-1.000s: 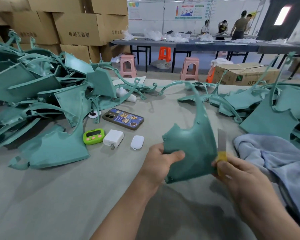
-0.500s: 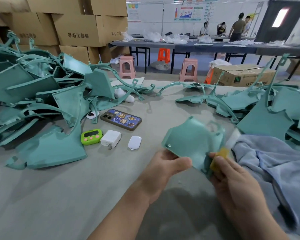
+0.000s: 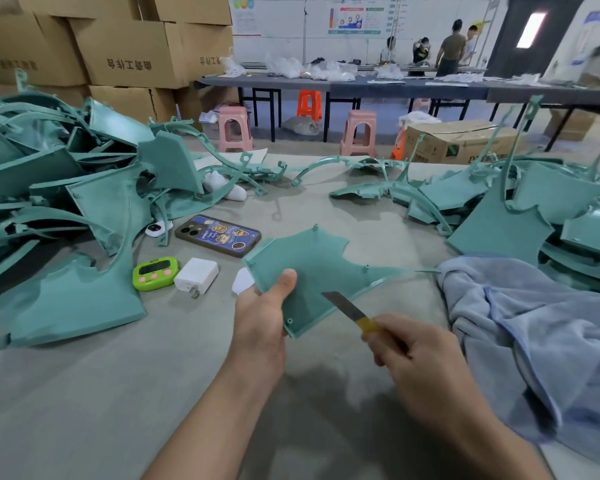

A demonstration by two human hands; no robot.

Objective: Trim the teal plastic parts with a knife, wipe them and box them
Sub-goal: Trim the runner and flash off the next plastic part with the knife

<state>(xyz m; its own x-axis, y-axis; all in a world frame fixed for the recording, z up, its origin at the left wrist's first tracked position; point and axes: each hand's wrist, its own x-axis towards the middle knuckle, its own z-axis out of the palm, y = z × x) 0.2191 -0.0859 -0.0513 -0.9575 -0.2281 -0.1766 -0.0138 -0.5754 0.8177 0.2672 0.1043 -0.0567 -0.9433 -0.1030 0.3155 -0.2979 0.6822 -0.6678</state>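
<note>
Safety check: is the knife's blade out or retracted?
Out: the knife shows bare grey blade beyond its yellow handle, gripped by the right hand, over the teal part.

Behind the grey worktable [image 3: 84, 393], brown cartons [image 3: 129, 60] stack high on the left, pink stools [image 3: 235, 128] and an orange stool [image 3: 309, 103] stand on the pale blue floor [image 3: 385, 116] by long dark tables [image 3: 361, 86], and a white wall [image 3: 284, 26] carries charts [image 3: 355, 17] beside a dark door [image 3: 506, 46] with a bright pane [image 3: 531, 29].
</note>
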